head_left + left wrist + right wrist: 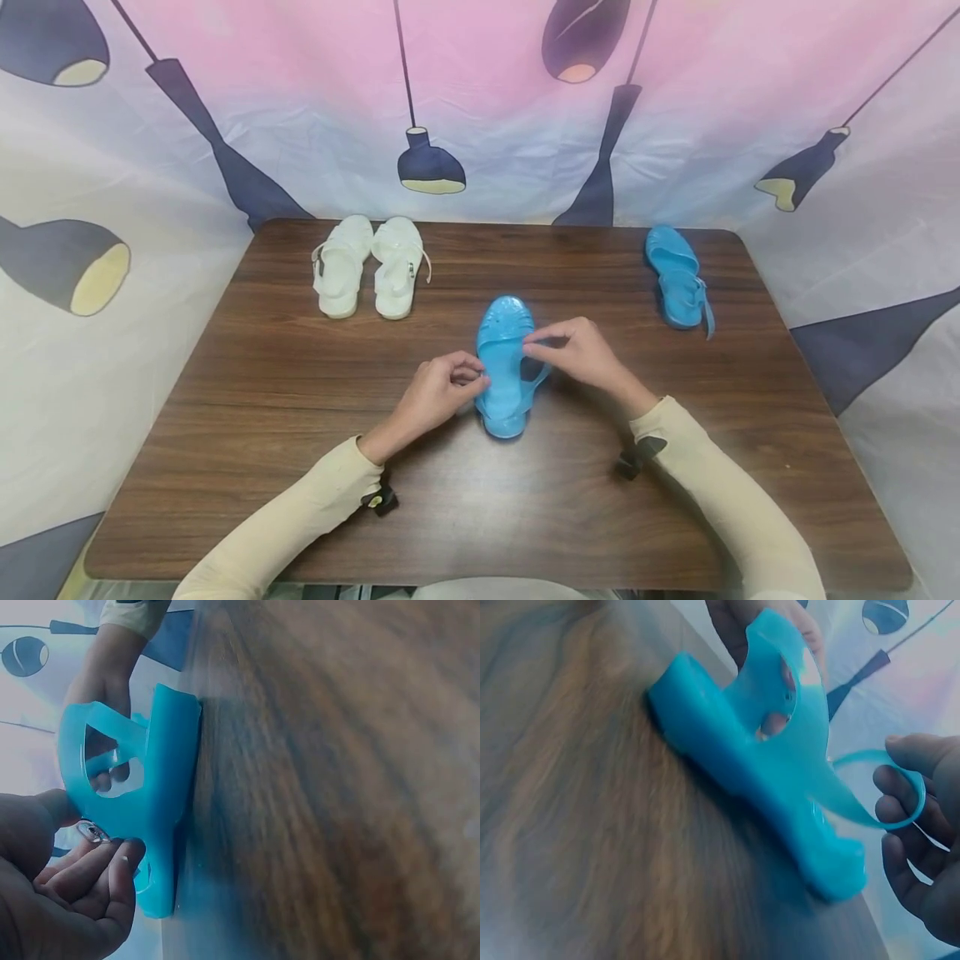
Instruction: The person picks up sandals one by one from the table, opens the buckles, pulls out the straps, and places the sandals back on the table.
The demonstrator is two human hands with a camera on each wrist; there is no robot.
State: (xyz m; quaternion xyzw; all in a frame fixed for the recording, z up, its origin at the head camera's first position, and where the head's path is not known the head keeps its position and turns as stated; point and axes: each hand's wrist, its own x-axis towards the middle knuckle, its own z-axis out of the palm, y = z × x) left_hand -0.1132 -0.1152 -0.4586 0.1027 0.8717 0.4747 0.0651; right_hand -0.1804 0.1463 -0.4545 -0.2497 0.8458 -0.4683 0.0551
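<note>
Head view: the sandal [504, 375] rests sole-down on the table [300, 375] between both hands, the left hand [442, 387] pinching its buckle [92, 830] and the right hand [581, 354] its strap [847, 806]. Glossy plastic suggests a light, flexible, somewhat slippery part. Grip the strap near its tip; support the small buckle by its edges.

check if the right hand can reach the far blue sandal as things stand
Probably yes, after letting go: the right hand appears to hold a strap of the near sandal, but only bare table lies between that hand and the far blue sandal.
</note>
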